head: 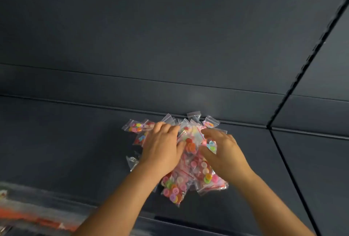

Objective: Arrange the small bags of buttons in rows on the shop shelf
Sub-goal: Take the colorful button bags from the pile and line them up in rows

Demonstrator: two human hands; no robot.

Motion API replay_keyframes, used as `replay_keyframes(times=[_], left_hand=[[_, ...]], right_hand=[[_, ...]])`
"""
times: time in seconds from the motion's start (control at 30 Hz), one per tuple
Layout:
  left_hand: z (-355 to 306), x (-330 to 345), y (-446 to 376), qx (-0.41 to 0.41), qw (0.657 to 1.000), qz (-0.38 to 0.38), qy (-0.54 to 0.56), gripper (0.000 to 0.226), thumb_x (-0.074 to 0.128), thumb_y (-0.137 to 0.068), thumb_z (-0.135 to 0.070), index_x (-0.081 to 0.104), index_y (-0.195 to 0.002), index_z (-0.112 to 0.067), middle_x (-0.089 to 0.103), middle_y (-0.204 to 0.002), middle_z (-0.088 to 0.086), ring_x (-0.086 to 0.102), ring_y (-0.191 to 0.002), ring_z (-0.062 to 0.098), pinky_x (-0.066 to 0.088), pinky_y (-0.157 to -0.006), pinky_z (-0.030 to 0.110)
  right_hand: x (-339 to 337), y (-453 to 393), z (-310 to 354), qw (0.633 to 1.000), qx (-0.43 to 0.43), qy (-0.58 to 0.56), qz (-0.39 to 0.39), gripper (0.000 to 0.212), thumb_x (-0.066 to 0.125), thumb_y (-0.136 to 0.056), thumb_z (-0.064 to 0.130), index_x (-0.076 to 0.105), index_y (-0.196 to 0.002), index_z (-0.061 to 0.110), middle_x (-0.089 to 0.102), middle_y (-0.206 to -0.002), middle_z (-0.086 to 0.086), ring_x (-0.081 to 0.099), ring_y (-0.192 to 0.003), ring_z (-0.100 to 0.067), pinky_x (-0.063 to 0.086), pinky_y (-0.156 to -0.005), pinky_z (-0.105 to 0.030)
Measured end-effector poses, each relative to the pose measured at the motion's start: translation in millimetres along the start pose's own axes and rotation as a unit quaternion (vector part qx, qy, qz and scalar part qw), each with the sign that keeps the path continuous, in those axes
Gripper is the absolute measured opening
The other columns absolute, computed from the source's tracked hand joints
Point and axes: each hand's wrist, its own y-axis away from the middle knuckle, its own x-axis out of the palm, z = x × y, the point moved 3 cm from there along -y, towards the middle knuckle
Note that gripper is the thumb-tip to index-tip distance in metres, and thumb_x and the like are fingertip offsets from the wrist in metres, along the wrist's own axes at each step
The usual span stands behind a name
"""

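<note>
A heap of small clear zip bags of coloured buttons point(176, 186) lies on the dark shelf point(66, 141), reaching back to its rear edge. My left hand point(162, 147) lies palm down on the left part of the heap, its fingers bent over the bags. On the right part sits my right hand point(222, 150), fingers curved and thumb touching the bags. One bag point(134, 126) pokes out at the heap's far left. The bags under both hands are hidden.
The shelf's dark back panel point(170, 37) rises behind the heap. A dark vertical divider point(294, 84) runs at the right, with another shelf section point(321, 160) beyond it. A blurred orange and white item point(28, 218) shows at the lower left.
</note>
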Motion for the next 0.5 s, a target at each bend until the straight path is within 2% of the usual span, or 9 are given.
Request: replay_keyframes(times=[0.1,0.2,0.27,0.33,0.37,0.43,0.5], left_hand=[[1,8,-6,0.004,1.000,-0.009,-0.016,0.046,0.044,-0.092,-0.048,0.054,-0.127,-0.020,0.056,-0.124,-0.004,0.038,-0.119,0.018,0.030,-0.103,0.033],[-1,13,-8,-0.015,1.000,-0.002,0.022,0.030,0.052,-0.090,-0.047,0.063,-0.107,-0.024,0.061,-0.110,-0.007,0.044,-0.110,0.017,0.034,-0.097,0.031],[0,14,-8,-0.026,0.998,-0.020,0.057,0.018,0.058,-0.088,-0.041,0.064,-0.096,-0.026,0.062,-0.103,-0.010,0.047,-0.104,0.014,0.036,-0.093,0.029],[1,14,-8,-0.036,0.995,-0.041,0.081,0.009,0.061,-0.087,-0.035,0.065,-0.088,-0.026,0.063,-0.097,-0.011,0.048,-0.099,0.013,0.037,-0.089,0.027],[1,14,-7,-0.037,0.994,-0.050,0.091,0.008,0.062,-0.087,-0.032,0.064,-0.084,-0.026,0.064,-0.093,-0.011,0.048,-0.096,0.013,0.037,-0.085,0.026],[2,12,-7,-0.046,0.990,-0.064,0.117,0.011,0.061,-0.088,-0.029,0.062,-0.078,-0.025,0.063,-0.084,-0.012,0.047,-0.088,0.011,0.036,-0.074,0.023],[5,9,-8,-0.062,0.982,-0.072,0.163,0.012,0.059,-0.089,-0.026,0.059,-0.077,-0.025,0.059,-0.078,-0.014,0.048,-0.075,0.004,0.032,-0.060,0.015]], right_hand=[[10,-13,-5,0.999,0.035,0.005,-0.012,0.050,0.060,-0.087,0.032,0.045,-0.134,0.022,0.055,-0.127,0.004,0.042,-0.123,-0.022,0.037,-0.093,-0.028],[22,-20,-10,0.996,0.092,-0.004,-0.007,0.048,0.058,-0.088,0.034,0.047,-0.132,0.018,0.061,-0.113,0.001,0.050,-0.115,-0.025,0.044,-0.085,-0.033],[25,-24,-12,0.993,0.116,-0.022,-0.019,0.038,0.057,-0.088,0.034,0.055,-0.122,0.018,0.059,-0.091,0.007,0.056,-0.099,-0.022,0.043,-0.071,-0.029],[27,-28,-14,0.989,0.132,-0.056,-0.041,0.013,0.057,-0.087,0.031,0.063,-0.094,0.021,0.056,-0.068,0.012,0.057,-0.072,-0.014,0.041,-0.055,-0.025],[28,-30,-16,0.986,0.135,-0.085,-0.051,0.010,0.058,-0.087,0.027,0.063,-0.081,0.022,0.055,-0.059,0.013,0.054,-0.058,-0.009,0.040,-0.049,-0.024],[29,-31,-18,0.978,0.143,-0.140,-0.065,0.017,0.060,-0.088,0.023,0.063,-0.071,0.024,0.053,-0.048,0.012,0.047,-0.040,-0.001,0.036,-0.042,-0.018],[25,-30,-17,0.965,0.156,-0.196,-0.082,0.017,0.061,-0.087,0.022,0.065,-0.070,0.023,0.055,-0.048,0.012,0.045,-0.037,0.001,0.036,-0.039,-0.013]])
